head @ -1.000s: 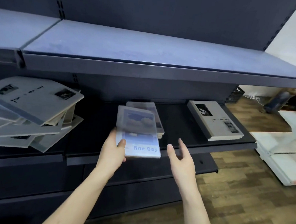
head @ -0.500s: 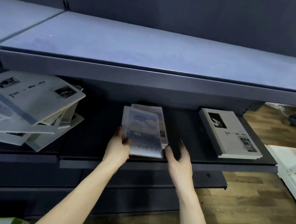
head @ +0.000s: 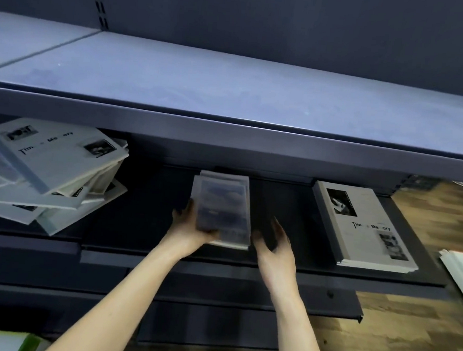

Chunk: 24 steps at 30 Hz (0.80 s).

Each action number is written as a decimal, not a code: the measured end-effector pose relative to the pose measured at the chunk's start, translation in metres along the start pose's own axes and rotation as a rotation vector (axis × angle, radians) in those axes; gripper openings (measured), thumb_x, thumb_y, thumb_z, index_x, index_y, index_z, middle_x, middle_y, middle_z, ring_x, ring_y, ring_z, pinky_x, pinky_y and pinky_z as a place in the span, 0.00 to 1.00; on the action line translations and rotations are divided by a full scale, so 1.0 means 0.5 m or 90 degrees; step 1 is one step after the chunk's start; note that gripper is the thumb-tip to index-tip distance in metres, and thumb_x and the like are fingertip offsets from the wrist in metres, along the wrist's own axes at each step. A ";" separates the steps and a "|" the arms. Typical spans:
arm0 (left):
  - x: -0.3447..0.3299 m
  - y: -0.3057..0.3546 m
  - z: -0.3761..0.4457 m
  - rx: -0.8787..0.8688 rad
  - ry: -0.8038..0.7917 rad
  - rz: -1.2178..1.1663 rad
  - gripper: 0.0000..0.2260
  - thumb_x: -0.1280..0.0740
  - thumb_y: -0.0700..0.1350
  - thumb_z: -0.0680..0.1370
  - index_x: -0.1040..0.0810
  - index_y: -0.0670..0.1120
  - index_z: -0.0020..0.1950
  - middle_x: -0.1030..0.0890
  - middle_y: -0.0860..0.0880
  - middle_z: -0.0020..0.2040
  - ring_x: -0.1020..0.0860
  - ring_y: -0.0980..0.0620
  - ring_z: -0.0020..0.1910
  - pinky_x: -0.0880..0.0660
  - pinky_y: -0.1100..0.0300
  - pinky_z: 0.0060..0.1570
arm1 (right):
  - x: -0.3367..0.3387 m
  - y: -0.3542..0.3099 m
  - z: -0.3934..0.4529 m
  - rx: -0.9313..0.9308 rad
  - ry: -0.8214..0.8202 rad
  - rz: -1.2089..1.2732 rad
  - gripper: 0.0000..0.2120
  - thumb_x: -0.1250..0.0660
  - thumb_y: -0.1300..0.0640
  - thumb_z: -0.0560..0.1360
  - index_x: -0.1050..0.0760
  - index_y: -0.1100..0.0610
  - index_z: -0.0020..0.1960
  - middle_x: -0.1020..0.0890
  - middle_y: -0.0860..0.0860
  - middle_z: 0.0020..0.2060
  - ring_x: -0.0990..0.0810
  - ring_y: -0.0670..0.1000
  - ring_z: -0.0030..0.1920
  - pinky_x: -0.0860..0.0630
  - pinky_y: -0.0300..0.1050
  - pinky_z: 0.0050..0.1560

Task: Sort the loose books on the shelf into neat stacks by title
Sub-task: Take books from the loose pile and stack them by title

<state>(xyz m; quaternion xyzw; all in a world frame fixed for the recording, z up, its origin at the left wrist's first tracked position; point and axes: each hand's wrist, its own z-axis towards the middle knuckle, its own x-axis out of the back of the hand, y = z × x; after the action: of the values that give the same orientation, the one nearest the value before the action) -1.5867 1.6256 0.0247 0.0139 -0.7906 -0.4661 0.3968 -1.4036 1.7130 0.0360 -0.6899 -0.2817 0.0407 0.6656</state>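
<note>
My left hand grips the near left corner of a blue cloud-cover book, thumb on top, laying it on a small stack of the same title in the middle of the dark shelf. My right hand hovers just right of that stack with fingers spread and holding nothing. A neat stack of grey "Time Memory" books lies at the shelf's right. A messy, tilted heap of grey books sits at the left.
The upper shelf overhangs the books closely. White sheets lie on the wooden floor at the right. A lower shelf ledge juts out below my wrists.
My left hand has pushed the blue book deeper onto the middle stack, so it lines up with the one beneath. My right hand followed forward beside it. The camera tilted down.
</note>
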 end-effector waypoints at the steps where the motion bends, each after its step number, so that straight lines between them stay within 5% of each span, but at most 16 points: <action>1: -0.002 0.003 0.000 -0.006 -0.007 0.032 0.48 0.24 0.58 0.68 0.51 0.52 0.79 0.43 0.45 0.77 0.45 0.42 0.76 0.38 0.49 0.71 | 0.003 0.002 0.004 0.001 0.003 0.002 0.30 0.32 0.48 0.78 0.39 0.46 0.78 0.33 0.48 0.76 0.35 0.50 0.75 0.37 0.43 0.69; 6: -0.020 0.012 0.000 -0.045 0.041 0.135 0.47 0.21 0.55 0.63 0.44 0.50 0.73 0.41 0.45 0.67 0.41 0.44 0.67 0.34 0.52 0.64 | 0.007 0.006 0.018 0.000 0.006 0.000 0.30 0.32 0.50 0.78 0.38 0.47 0.78 0.32 0.48 0.75 0.33 0.50 0.74 0.36 0.42 0.69; 24: -0.042 0.020 0.029 -0.011 0.115 0.256 0.42 0.25 0.60 0.68 0.43 0.51 0.74 0.39 0.46 0.71 0.39 0.42 0.68 0.36 0.48 0.66 | 0.020 -0.003 0.033 -0.014 0.007 -0.012 0.30 0.32 0.51 0.79 0.38 0.47 0.78 0.32 0.48 0.75 0.33 0.51 0.74 0.37 0.39 0.65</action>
<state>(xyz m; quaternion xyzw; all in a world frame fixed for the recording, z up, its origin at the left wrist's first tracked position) -1.5784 1.6501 0.0157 -0.1056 -0.7349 -0.3809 0.5511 -1.4028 1.7323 0.0386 -0.6949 -0.2845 0.0275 0.6599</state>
